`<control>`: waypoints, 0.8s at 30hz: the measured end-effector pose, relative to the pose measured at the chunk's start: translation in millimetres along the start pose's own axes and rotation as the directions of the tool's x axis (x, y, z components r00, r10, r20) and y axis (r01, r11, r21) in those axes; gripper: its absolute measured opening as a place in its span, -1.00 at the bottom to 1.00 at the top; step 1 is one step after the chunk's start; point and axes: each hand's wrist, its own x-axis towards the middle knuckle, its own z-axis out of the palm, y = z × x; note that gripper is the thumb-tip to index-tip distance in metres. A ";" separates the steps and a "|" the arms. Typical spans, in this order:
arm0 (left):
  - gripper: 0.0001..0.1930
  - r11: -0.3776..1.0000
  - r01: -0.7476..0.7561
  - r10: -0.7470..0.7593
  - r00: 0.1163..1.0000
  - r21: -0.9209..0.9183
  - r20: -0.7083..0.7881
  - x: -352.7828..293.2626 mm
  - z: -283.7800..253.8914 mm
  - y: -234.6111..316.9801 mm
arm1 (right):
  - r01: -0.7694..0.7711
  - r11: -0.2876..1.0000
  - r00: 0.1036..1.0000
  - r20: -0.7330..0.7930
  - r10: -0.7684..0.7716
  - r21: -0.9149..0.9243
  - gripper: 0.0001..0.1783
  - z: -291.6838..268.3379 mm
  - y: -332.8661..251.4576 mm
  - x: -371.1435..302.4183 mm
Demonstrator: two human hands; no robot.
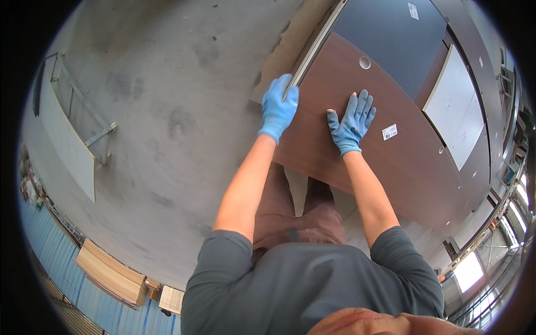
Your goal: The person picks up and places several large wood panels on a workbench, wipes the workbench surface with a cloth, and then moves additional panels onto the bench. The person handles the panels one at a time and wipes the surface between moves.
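Both hands wear blue gloves. My left hand (pixel 279 109) is closed, slightly blurred, round the near end of a long thin pale strip (pixel 317 46) along the left edge of a brown wood-look panel (pixel 410 162). Whether the strip is loose or joined to the panel, I cannot tell. My right hand (pixel 353 124) lies on the panel's top face with its fingers spread and holds nothing. Close to that hand are a white printed label (pixel 389 132) and a round hole (pixel 365 62) in the panel.
A dark grey panel (pixel 391 39) and a white panel (pixel 456 109) lie on the brown surface beyond. Torn cardboard (pixel 279 56) shows beside the stack's left edge. Across the concrete floor, at left, stands a metal frame (pixel 84 103) by a pale board. Stacked boards (pixel 109 271) lie lower left.
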 end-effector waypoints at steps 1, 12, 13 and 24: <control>-0.49 0.998 -0.005 0.010 0.995 -0.059 0.095 12.2 5.5 -1.2 | -0.003 1.000 1.000 0.008 0.004 -0.022 0.06 0.7 -0.5 -1.0; -0.46 0.990 0.033 -0.009 0.985 -0.140 0.175 23.6 36.3 -8.5 | 0.039 0.998 0.999 0.009 -0.038 -0.048 0.05 5.5 1.2 -0.2; -0.46 0.990 0.027 -0.003 0.984 -0.135 0.177 24.4 36.0 -8.1 | 0.040 0.998 0.999 0.009 -0.040 -0.044 0.05 5.7 1.4 -0.3; -0.46 0.973 0.104 -0.051 0.968 -0.208 0.245 25.0 36.8 -11.0 | 0.044 0.999 0.998 0.038 -0.043 -0.017 0.07 4.9 2.9 0.3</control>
